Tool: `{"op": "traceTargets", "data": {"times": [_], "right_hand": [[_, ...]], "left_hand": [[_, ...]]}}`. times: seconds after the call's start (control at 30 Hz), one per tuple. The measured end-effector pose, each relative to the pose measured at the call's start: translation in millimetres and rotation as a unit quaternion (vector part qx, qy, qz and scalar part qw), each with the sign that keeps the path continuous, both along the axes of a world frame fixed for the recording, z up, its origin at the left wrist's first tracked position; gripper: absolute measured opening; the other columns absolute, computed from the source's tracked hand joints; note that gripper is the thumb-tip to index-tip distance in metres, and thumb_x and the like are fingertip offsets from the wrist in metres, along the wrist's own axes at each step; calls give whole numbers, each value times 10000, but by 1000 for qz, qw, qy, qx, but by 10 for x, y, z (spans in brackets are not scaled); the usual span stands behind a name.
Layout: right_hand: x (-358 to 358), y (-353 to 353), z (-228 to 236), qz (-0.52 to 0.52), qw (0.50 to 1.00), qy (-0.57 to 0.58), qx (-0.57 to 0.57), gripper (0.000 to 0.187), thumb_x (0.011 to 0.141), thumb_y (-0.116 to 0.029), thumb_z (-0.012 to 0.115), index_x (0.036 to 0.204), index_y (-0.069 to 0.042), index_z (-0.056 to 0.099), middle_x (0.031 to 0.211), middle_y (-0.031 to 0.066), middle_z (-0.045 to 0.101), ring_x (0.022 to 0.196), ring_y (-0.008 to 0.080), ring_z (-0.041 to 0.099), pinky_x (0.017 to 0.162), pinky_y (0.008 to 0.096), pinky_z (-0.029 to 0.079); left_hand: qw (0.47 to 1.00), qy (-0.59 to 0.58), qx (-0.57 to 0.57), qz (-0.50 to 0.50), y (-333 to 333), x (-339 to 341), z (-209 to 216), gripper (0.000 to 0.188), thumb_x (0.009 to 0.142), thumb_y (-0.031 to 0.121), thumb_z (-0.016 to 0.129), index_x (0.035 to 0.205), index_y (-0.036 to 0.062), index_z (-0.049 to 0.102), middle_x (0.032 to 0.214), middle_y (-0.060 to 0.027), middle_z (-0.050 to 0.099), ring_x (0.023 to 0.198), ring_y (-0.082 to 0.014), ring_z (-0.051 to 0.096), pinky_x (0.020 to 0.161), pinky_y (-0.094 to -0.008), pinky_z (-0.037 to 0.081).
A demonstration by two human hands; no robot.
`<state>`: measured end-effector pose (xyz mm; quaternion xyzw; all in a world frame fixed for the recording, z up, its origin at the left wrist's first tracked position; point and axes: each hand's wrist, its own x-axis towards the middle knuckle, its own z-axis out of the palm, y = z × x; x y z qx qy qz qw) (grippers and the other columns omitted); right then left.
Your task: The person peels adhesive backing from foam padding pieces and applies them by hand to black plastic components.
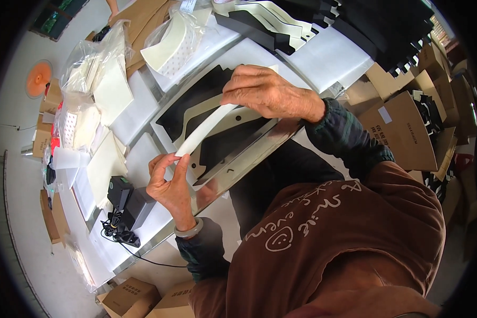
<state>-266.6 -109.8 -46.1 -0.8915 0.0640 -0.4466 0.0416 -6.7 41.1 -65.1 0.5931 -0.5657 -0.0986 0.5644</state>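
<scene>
A thin white curved strip [204, 130] is held up on a slant over the table. My left hand [168, 185] pinches its lower end between thumb and fingertips. The fingers of my right hand [273, 93] are closed on its upper end. Beneath the strip lies a flat black curved panel [177, 117] with a notched end. A cream curved piece [192, 117] rests on that panel, and dark holes show near its edge. My right hand hides part of both pieces.
Cream sheets [107, 161] and plastic-bagged pieces [167, 50] lie at the left and far side. Black boxes with cables [123, 199] stand near my left hand. Black panels [384, 29] are stacked at the far right. An open cardboard box [395, 127] stands to my right.
</scene>
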Motion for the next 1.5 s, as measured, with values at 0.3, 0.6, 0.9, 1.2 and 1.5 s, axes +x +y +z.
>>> {"op": "traceTargets", "data": {"times": [0.3, 0.6, 0.9, 1.2, 1.5], "right_hand": [[55, 167, -143, -82, 995, 39, 26, 246, 720, -7, 713, 965, -22, 728, 913, 67, 701, 833, 225, 628, 699, 331, 565], [90, 249, -33, -134, 987, 90, -14, 191, 696, -57, 769, 876, -20, 716, 867, 59, 697, 765, 205, 629, 642, 317, 564], [114, 265, 3, -146, 976, 158, -16, 199, 708, -79, 758, 894, -35, 703, 871, 47, 679, 751, 195, 642, 592, 307, 553], [122, 258, -16, -166, 969, 181, -24, 164, 779, -134, 750, 915, -69, 686, 868, 14, 636, 817, 172, 629, 594, 295, 550], [129, 265, 18, -162, 967, 197, -14, 142, 791, -120, 732, 909, -69, 673, 851, 23, 614, 819, 180, 622, 588, 309, 542]], "left_hand": [[995, 63, 62, 36, 52, -48, -126, 257, 704, -87, 822, 907, 43, 733, 829, -64, 716, 847, -166, 630, 759, -293, 500], [997, -4, 53, 63, 18, 26, -297, 275, 688, -36, 844, 894, 88, 709, 768, 23, 732, 851, -149, 575, 709, -284, 448], [992, -105, 8, 71, 14, 57, -313, 260, 664, -5, 858, 837, 93, 690, 738, 16, 723, 703, -141, 552, 779, -288, 403], [988, -127, -8, 87, 4, 58, -328, 258, 658, -9, 855, 826, 101, 693, 717, 27, 697, 685, -157, 549, 742, -314, 415], [989, -110, 21, 93, -8, 69, -377, 231, 674, 12, 848, 831, 86, 697, 723, 7, 722, 679, -164, 584, 769, -307, 435]]}}
